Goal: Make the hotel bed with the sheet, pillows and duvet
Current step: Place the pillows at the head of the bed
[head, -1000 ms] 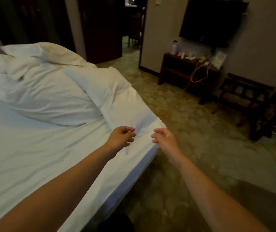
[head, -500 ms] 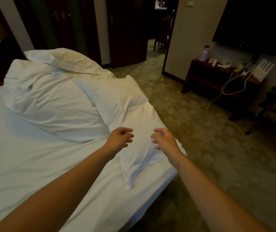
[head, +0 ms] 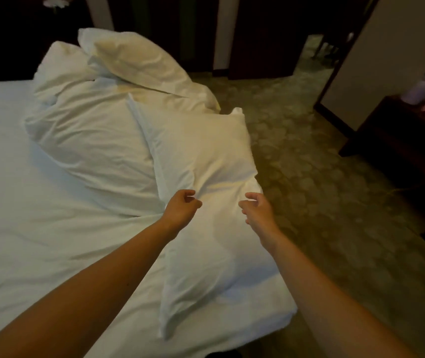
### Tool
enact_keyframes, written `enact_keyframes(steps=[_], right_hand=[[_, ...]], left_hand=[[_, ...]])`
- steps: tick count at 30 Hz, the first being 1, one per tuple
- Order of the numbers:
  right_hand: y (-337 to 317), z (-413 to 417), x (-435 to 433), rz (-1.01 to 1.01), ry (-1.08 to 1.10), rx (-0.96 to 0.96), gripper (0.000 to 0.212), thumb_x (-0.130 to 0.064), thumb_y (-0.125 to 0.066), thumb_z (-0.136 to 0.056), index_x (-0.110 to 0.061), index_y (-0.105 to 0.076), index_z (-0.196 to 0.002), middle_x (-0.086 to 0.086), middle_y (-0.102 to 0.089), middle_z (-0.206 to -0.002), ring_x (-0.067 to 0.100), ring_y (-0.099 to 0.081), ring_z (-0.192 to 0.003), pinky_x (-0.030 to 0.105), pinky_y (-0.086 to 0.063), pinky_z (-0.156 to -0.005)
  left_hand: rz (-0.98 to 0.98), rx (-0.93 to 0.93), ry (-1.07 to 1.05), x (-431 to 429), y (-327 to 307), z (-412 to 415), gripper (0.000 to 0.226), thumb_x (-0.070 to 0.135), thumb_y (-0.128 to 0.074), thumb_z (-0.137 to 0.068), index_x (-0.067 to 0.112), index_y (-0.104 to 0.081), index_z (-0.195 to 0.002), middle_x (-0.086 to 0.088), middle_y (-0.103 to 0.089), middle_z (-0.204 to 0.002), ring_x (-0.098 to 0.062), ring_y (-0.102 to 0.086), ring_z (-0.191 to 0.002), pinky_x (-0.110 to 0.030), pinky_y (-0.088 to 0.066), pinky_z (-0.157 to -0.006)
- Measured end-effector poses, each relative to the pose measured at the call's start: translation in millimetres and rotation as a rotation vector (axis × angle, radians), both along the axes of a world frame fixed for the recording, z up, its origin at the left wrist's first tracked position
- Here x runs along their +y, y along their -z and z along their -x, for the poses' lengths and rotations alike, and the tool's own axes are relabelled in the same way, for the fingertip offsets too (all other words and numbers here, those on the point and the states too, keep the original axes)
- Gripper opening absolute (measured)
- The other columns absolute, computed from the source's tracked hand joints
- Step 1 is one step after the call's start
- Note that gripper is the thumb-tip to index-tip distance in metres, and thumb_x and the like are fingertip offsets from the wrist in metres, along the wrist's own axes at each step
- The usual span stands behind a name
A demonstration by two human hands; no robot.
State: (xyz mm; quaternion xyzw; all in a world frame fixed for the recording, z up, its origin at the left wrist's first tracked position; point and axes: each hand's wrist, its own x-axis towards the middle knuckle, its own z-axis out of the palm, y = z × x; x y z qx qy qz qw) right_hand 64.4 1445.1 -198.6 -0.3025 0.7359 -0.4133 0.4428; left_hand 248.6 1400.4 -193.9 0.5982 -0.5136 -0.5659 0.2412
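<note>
Currently my L hand (head: 181, 206) and R hand (head: 257, 211) hover over the plump white fabric pillow (head: 201, 151), fingers loosely curled, gripping nothing. Pillow lies along the R edge of the white-sheeted bed (head: 25, 228), touching the crumpled white duvet (head: 90, 140). Risk: a lopsided grab may tip it onto the patterned olive carpet (head: 322, 202).

Open carpet (head: 335, 202) right (pillows (head: 201, 156) left)

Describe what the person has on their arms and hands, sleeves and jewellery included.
Nothing is worn that shows. The left forearm and right forearm are bare to the frame edge, with no sleeve in view. The left hand and right hand are gloveless. No watch, bracelet or ring can be made out in the dim light.
</note>
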Motion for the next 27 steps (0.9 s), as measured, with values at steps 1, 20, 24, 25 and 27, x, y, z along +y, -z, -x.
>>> enact_keyframes(steps=[1,20,24,25,27], right_hand=[[6.2,12.9,-18.6,-0.011,-0.022,-0.003,0.033,-0.016,-0.057,-0.094,-0.018,-0.049,-0.126,0.006,-0.055,-0.114,0.016,-0.055,-0.087,0.027,-0.047,-0.074],[159.9,95.0,-178.9,-0.204,-0.116,0.363,0.075,-0.043,-0.050,-0.094,-0.009,-0.017,-0.152,0.013,-0.032,-0.153,0.031,-0.031,-0.140,0.045,-0.022,-0.116],[164.2,95.8,-185.0,-0.238,-0.168,0.511,0.065,-0.042,-0.047,-0.095,-0.002,-0.033,-0.143,0.020,-0.040,-0.144,0.036,-0.037,-0.133,0.044,-0.028,-0.112],[163.8,94.6,-185.5,-0.238,-0.183,0.525,0.060,-0.041,-0.046,-0.096,-0.002,-0.036,-0.140,0.020,-0.042,-0.141,0.037,-0.040,-0.129,0.044,-0.032,-0.109],[161.8,91.4,-184.8,-0.241,-0.210,0.542,0.051,-0.039,-0.041,-0.099,-0.002,-0.041,-0.134,0.019,-0.048,-0.135,0.037,-0.046,-0.123,0.044,-0.041,-0.098]], left_hand=[[-0.018,-0.012,-0.050,-10.8,3.2,11.1,0.049,0.020,-0.059,-0.093,0.012,-0.041,-0.139,-0.007,-0.053,-0.126,-0.025,-0.055,-0.111,-0.040,-0.046,-0.100],[-0.176,-0.413,-0.519,-110.7,113.0,85.8,0.073,0.049,-0.069,-0.074,0.011,-0.046,-0.132,-0.011,-0.049,-0.132,-0.033,-0.051,-0.117,-0.048,-0.045,-0.100],[-0.201,-0.543,-0.499,-113.9,119.9,86.1,0.066,0.052,-0.063,-0.083,0.005,-0.045,-0.126,-0.014,-0.046,-0.129,-0.035,-0.052,-0.114,-0.049,-0.046,-0.096],[-0.203,-0.573,-0.494,-114.1,119.7,86.8,0.061,0.050,-0.060,-0.086,0.004,-0.045,-0.124,-0.015,-0.046,-0.127,-0.036,-0.051,-0.113,-0.048,-0.045,-0.095],[-0.183,-0.612,-0.473,-112.7,120.7,86.2,0.051,0.045,-0.050,-0.093,0.003,-0.043,-0.121,-0.017,-0.046,-0.125,-0.037,-0.051,-0.111,-0.047,-0.045,-0.092]])
